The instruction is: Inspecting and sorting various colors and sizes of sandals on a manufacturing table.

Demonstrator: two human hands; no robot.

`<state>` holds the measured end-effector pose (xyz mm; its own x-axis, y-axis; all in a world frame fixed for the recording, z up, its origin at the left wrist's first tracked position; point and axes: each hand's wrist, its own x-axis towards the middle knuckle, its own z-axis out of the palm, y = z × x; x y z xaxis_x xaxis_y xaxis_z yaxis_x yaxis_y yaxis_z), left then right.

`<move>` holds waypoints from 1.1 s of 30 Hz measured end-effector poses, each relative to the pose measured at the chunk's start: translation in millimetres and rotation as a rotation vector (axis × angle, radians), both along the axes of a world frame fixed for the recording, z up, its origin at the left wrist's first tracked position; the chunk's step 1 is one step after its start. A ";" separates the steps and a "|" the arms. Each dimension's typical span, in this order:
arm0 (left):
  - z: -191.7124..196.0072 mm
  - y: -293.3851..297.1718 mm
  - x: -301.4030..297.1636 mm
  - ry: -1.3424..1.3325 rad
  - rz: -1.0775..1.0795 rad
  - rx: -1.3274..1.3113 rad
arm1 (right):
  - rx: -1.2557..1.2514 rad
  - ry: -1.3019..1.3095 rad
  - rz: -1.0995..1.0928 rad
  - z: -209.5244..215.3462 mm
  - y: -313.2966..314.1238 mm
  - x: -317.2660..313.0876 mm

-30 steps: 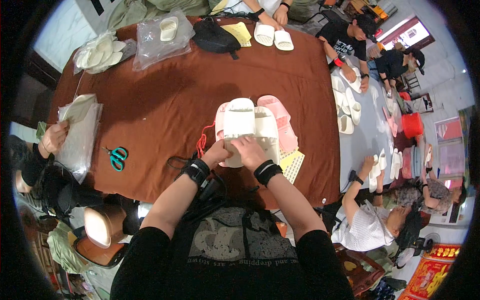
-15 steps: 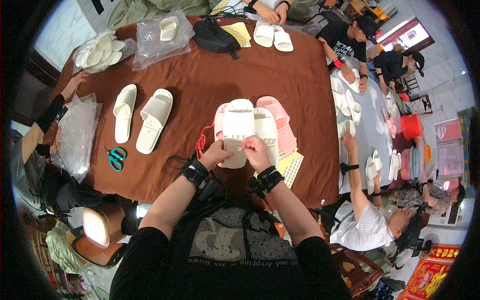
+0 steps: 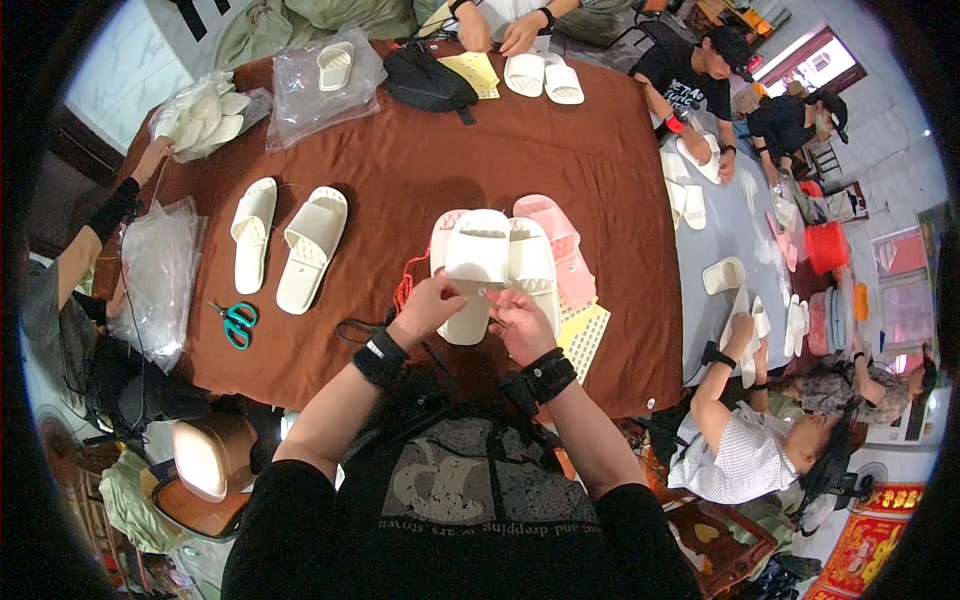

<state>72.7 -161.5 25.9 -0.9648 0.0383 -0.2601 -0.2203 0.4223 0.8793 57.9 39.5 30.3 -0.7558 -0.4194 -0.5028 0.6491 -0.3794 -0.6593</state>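
Note:
A white slipper (image 3: 480,250) lies in front of me, its strap end away from me and its heel towards me. My left hand (image 3: 430,308) is closed at its left edge, just below the strap. Curled fingers of my right hand (image 3: 522,325) touch or nearly touch the heel's right side; whatever may be in them is hidden. A small round pale sticker (image 3: 482,292) shows on the footbed between both hands. Beside it lies a second white slipper (image 3: 535,258). Two pink slippers (image 3: 555,240) (image 3: 444,226) show partly behind and beneath the white ones.
A yellow sticker sheet (image 3: 586,338) lies right of my right hand. To the left are a white slipper pair (image 3: 312,245), teal-handled scissors (image 3: 238,324) and clear plastic bags (image 3: 160,280). Across the brown cloth (image 3: 410,165), a person's hands (image 3: 500,35) are above another white pair (image 3: 540,78).
My right fingertips have drawn back towards me from the sticker, which now shows on the footbed. My left fingers have shifted slightly up the slipper's edge. The far person's hands have moved left.

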 end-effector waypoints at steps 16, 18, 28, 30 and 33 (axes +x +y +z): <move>3.9 19.0 3.4 0.046 -0.002 0.152 | 0.216 0.243 0.080 11.2 -0.2 8.1; 8.1 20.1 4.1 0.123 -0.134 -0.002 | 0.338 0.362 0.086 4.1 0.8 6.8; 16.7 24.7 5.7 0.143 -0.277 -0.252 | 0.900 1.026 0.275 -2.6 -6.8 8.0; 10.1 23.6 6.0 0.171 -0.282 -0.249 | 0.855 0.930 0.271 -10.4 -7.7 9.9; 5.1 21.8 10.5 0.106 -0.159 -0.312 | 0.804 0.785 0.232 -33.9 -3.5 11.5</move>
<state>83.2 -139.6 31.0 -0.9754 0.1251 -0.1814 -0.0442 0.6954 0.7172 69.4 36.0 -3.6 -0.9258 -0.3608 -0.1125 -0.0491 0.4099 -0.9108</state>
